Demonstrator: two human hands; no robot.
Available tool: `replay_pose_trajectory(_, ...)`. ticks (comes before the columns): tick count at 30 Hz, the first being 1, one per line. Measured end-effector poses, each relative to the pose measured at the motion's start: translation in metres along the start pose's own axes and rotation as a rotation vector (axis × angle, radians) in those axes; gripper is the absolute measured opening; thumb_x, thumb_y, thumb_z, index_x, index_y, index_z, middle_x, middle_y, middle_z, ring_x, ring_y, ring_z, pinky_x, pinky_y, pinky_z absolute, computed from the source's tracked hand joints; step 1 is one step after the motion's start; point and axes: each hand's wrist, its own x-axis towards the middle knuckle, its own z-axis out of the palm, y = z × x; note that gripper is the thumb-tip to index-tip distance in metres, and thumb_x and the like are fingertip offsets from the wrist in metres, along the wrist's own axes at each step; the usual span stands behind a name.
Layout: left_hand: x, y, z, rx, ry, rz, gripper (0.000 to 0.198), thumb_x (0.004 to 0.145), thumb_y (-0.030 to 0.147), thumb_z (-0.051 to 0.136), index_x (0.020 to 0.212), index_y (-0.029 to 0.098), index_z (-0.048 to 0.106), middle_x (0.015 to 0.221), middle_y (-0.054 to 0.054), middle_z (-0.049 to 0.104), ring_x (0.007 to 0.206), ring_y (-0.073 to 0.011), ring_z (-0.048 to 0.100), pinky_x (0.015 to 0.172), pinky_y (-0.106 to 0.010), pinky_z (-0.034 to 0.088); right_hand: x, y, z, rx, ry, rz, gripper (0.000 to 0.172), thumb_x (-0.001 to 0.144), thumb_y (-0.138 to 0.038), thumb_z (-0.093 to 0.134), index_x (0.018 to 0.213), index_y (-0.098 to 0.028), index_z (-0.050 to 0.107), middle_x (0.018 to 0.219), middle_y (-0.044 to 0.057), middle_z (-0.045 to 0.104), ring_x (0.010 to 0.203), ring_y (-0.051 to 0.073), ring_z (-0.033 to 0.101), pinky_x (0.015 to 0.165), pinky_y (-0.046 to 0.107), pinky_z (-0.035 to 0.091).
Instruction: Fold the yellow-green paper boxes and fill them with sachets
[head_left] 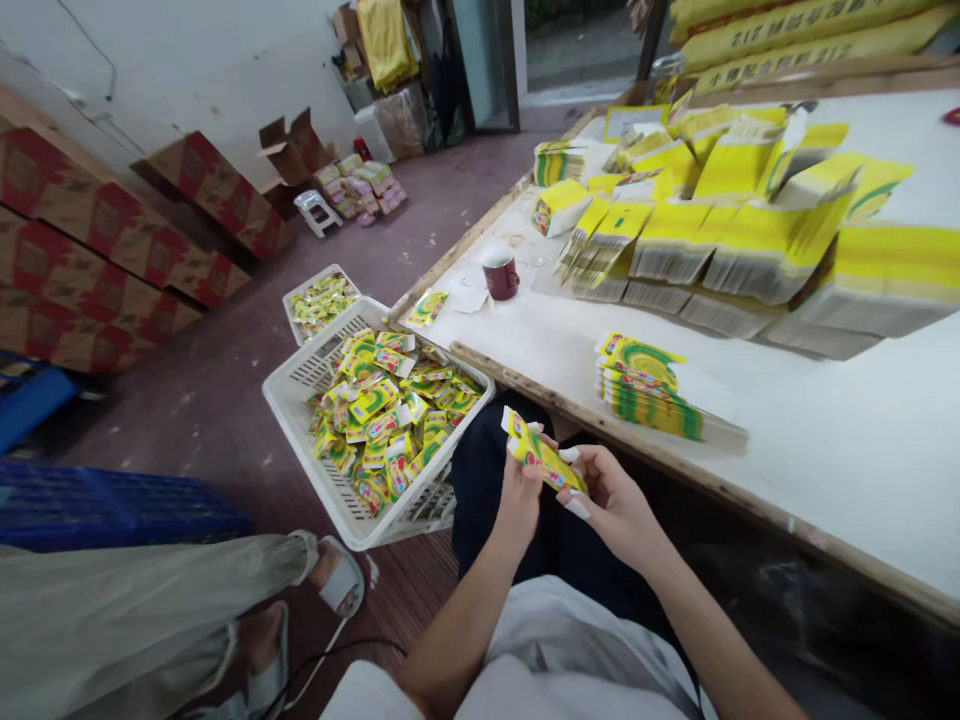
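Over my lap, a small yellow and green carton is held between both hands, one end flap sticking out at its upper left. My left hand grips it around the left part. With white-tipped fingers, my right hand pinches its right end. A stack of flat yellow-green cartons lies on the white table to the right of my hands. At my left, a white plastic basket is heaped with similar small cartons, several with flaps showing.
Many bundles of flat yellow cartons cover the table's far side. A dark red mug stands near its left edge. Beyond the basket is a second white basket. A person's legs and a blue crate are at left.
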Motion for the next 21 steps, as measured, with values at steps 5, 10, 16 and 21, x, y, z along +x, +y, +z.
replay_pose_trajectory(5,0.000,0.007,0.000,0.135,0.105,0.089,0.046,0.063,0.047,0.085,0.090,0.019,0.062,0.074,0.003,0.062,0.063,-0.0109,0.057,0.063,-0.023,0.048,-0.002,-0.012,0.000,-0.174,0.017,-0.037,0.015,0.091,-0.032,0.058,0.101,-0.021,0.061,0.081,0.001,0.064,0.069,0.015,0.060,0.063,0.025,0.050)
replay_pose_trajectory(10,0.000,0.006,-0.008,0.209,0.004,-0.022,0.037,0.078,0.052,0.072,0.086,0.015,0.069,0.076,-0.004,0.071,0.068,-0.0170,0.066,0.070,-0.032,0.053,0.001,-0.009,-0.013,-0.301,0.139,-0.090,0.019,0.092,-0.029,0.053,0.092,-0.020,0.071,0.082,0.003,0.072,0.070,0.018,0.068,0.063,0.027,0.055)
replay_pose_trajectory(16,0.011,0.035,-0.030,0.329,-0.298,-0.057,0.062,0.082,0.067,0.058,0.111,0.014,0.073,0.114,-0.016,0.073,0.114,-0.0337,0.065,0.104,-0.050,0.045,0.006,-0.010,-0.053,-0.465,0.146,-0.414,0.025,0.090,-0.014,0.053,0.100,-0.027,0.072,0.087,0.002,0.071,0.076,0.017,0.068,0.067,0.025,0.055)
replay_pose_trajectory(21,0.015,0.067,-0.031,0.529,-0.531,-0.094,0.104,0.052,0.056,0.088,0.142,0.025,0.048,0.145,-0.015,0.053,0.131,-0.0341,0.052,0.112,-0.049,0.036,0.000,-0.023,-0.057,-0.772,-0.028,-0.601,0.027,0.092,-0.013,0.053,0.095,-0.032,0.072,0.086,0.002,0.071,0.083,0.019,0.062,0.089,0.038,0.050)
